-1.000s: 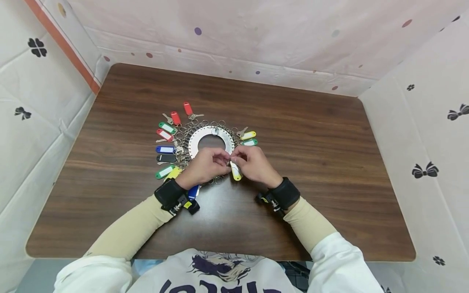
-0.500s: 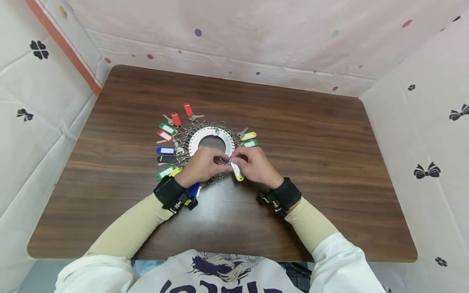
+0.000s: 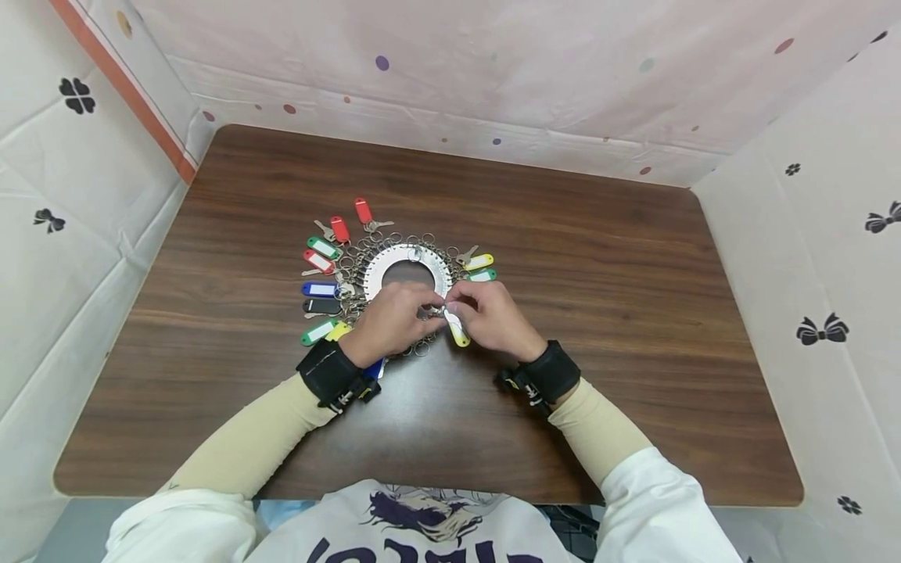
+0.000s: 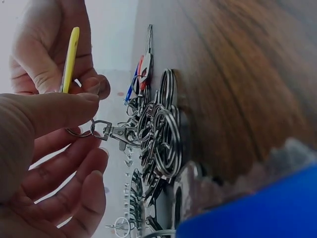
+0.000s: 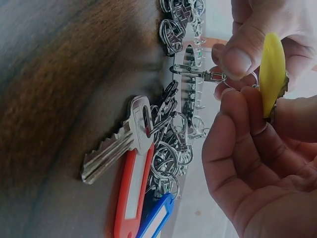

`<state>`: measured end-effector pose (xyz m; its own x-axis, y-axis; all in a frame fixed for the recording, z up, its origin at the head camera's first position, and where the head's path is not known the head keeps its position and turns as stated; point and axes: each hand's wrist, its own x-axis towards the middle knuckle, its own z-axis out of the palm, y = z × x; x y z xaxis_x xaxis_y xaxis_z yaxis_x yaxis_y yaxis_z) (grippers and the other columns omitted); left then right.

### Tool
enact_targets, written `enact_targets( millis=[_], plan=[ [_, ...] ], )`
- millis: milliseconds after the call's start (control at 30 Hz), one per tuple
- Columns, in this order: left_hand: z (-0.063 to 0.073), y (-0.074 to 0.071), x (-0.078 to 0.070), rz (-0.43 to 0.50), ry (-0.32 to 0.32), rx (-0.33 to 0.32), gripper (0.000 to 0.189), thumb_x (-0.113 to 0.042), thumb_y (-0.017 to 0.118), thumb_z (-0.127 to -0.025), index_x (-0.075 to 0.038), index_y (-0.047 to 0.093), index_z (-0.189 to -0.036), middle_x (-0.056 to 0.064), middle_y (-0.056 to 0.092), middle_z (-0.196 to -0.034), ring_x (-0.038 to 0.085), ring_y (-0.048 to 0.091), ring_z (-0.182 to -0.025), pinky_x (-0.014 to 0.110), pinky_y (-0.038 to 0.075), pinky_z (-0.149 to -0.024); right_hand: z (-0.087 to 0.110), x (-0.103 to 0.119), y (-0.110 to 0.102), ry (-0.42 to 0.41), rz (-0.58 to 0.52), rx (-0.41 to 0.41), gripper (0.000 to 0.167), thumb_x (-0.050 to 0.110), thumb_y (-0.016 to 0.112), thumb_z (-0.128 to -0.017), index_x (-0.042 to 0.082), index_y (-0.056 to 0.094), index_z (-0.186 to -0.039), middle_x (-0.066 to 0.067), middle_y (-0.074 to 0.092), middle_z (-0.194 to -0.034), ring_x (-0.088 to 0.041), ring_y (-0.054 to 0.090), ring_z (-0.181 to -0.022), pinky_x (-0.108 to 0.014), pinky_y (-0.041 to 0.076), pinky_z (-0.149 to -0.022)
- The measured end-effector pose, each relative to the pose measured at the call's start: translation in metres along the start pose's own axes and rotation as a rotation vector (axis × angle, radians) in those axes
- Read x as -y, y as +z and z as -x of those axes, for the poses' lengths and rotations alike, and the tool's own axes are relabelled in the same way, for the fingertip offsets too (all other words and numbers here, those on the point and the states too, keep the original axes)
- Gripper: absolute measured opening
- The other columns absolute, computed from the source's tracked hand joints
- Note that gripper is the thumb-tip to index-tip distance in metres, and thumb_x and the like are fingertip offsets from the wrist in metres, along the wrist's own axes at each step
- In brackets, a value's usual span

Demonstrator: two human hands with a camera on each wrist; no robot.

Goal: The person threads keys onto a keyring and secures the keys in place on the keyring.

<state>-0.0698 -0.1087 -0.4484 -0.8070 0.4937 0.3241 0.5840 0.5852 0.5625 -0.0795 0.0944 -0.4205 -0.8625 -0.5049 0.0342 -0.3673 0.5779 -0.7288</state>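
Observation:
My left hand point(image 3: 396, 319) pinches a small split ring point(image 4: 81, 133) between thumb and index finger. That ring hangs on a metal snap hook point(image 5: 200, 74), which runs to the white round key-ring plate point(image 3: 375, 267) on the table. In my right hand point(image 3: 490, 314), thumb and fingers grip a yellow key tag point(image 5: 273, 74), with the jagged edge of a key point(image 5: 283, 87) showing behind it. The tag sits right at the split ring, and the fingertips of both hands nearly meet over the plate's near right side.
Around the plate, tags with keys fan out: red point(image 3: 362, 209), green point(image 3: 324, 248), blue point(image 3: 320, 289), black point(image 3: 322, 306) and yellow point(image 3: 479, 262). Several bare split rings point(image 4: 168, 141) hang close by my left hand. Patterned sheeting point(image 3: 450, 109) stands behind the brown table point(image 3: 598, 258).
Both hands stay in nearly the same place. The yellow tag has turned slightly to the right in my right hand, and my left wrist has rolled a little over the blue tag.

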Motion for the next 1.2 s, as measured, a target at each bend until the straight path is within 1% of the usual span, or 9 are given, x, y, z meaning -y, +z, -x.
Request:
enact_targets(
  millis=[167, 333, 400, 500, 567, 700, 933, 1033, 1200],
  plan=[
    [-0.0009, -0.003, 0.0027, 0.005, 0.014, 0.021, 0.028, -0.022, 0.085, -0.086, -0.006, 0.081, -0.108, 0.009, 0.081, -0.102, 0.026, 0.076, -0.097, 0.042, 0.06, -0.092, 0.0001, -0.0011, 0.0021, -0.022, 0.009, -0.018, 0.012, 0.004, 0.066, -0.099, 0.006, 0.074, -0.092, -0.004, 0.071, -0.085, -0.014, 0.058, -0.075, -0.026, 0.045, -0.069],
    [-0.0042, -0.0066, 0.0046, -0.048, 0.009, 0.072, 0.023, -0.026, 0.081, -0.089, -0.01, 0.082, -0.106, 0.005, 0.08, -0.097, 0.024, 0.075, -0.092, 0.042, 0.059, -0.086, 0.0001, -0.0012, 0.0039, -0.063, 0.028, -0.037, 0.011, 0.004, 0.067, -0.098, 0.007, 0.073, -0.089, -0.004, 0.07, -0.081, -0.012, 0.056, -0.071, -0.024, 0.044, -0.066],
    [-0.0051, -0.0073, 0.004, -0.054, 0.002, 0.08, 0.023, -0.026, 0.081, -0.088, -0.011, 0.082, -0.106, 0.004, 0.08, -0.097, 0.023, 0.074, -0.092, 0.041, 0.059, -0.085, -0.0001, -0.0011, 0.0044, -0.07, 0.029, -0.043, 0.012, 0.004, 0.067, -0.098, 0.007, 0.073, -0.089, -0.004, 0.07, -0.081, -0.011, 0.056, -0.07, -0.024, 0.044, -0.065],
    [-0.0056, -0.0054, 0.0018, -0.051, -0.013, 0.069, 0.027, -0.023, 0.082, -0.087, -0.01, 0.08, -0.111, 0.006, 0.081, -0.099, 0.022, 0.075, -0.093, 0.041, 0.06, -0.085, -0.0002, -0.0009, 0.0045, -0.066, 0.017, -0.047, 0.012, 0.003, 0.066, -0.098, 0.007, 0.073, -0.089, -0.004, 0.07, -0.081, -0.011, 0.055, -0.07, -0.023, 0.043, -0.064],
    [-0.0048, -0.0037, -0.0007, -0.054, -0.029, 0.057, 0.03, -0.022, 0.082, -0.086, -0.009, 0.079, -0.113, 0.008, 0.081, -0.099, 0.022, 0.075, -0.091, 0.04, 0.061, -0.083, 0.0, -0.0009, 0.0044, -0.058, 0.01, -0.047, 0.013, 0.003, 0.066, -0.099, 0.007, 0.073, -0.089, -0.005, 0.07, -0.081, -0.011, 0.055, -0.069, -0.023, 0.043, -0.063],
    [-0.0032, -0.0021, -0.0044, -0.067, -0.05, 0.044, 0.029, -0.019, 0.083, -0.086, -0.009, 0.08, -0.113, 0.008, 0.081, -0.098, 0.022, 0.076, -0.088, 0.039, 0.062, -0.078, -0.0002, -0.0005, 0.0043, -0.052, 0.01, -0.049, 0.012, 0.003, 0.066, -0.098, 0.007, 0.073, -0.089, -0.004, 0.07, -0.08, -0.012, 0.055, -0.07, -0.023, 0.042, -0.063],
    [-0.0043, -0.0058, -0.0009, -0.07, -0.029, 0.074, 0.026, -0.024, 0.084, -0.088, -0.01, 0.081, -0.11, 0.005, 0.082, -0.098, 0.022, 0.076, -0.087, 0.041, 0.061, -0.078, -0.0012, -0.0007, 0.0049, -0.059, 0.02, -0.05, 0.011, 0.002, 0.067, -0.097, 0.007, 0.073, -0.089, -0.004, 0.07, -0.08, -0.012, 0.055, -0.07, -0.023, 0.043, -0.064],
    [-0.0046, -0.0055, 0.001, -0.071, -0.022, 0.071, 0.026, -0.025, 0.083, -0.089, -0.011, 0.082, -0.111, 0.005, 0.082, -0.099, 0.022, 0.076, -0.088, 0.042, 0.061, -0.079, -0.0016, -0.0008, 0.005, -0.068, 0.025, -0.053, 0.011, 0.002, 0.067, -0.097, 0.007, 0.073, -0.088, -0.004, 0.07, -0.08, -0.012, 0.056, -0.07, -0.023, 0.043, -0.064],
    [-0.0057, -0.0051, 0.0033, -0.065, -0.016, 0.062, 0.022, -0.027, 0.079, -0.092, -0.01, 0.082, -0.107, 0.004, 0.082, -0.095, 0.023, 0.076, -0.086, 0.042, 0.06, -0.078, -0.0025, -0.0013, 0.0051, -0.079, 0.033, -0.06, 0.012, 0.003, 0.067, -0.098, 0.007, 0.073, -0.087, -0.004, 0.07, -0.079, -0.011, 0.055, -0.069, -0.024, 0.043, -0.063]
  ],
)
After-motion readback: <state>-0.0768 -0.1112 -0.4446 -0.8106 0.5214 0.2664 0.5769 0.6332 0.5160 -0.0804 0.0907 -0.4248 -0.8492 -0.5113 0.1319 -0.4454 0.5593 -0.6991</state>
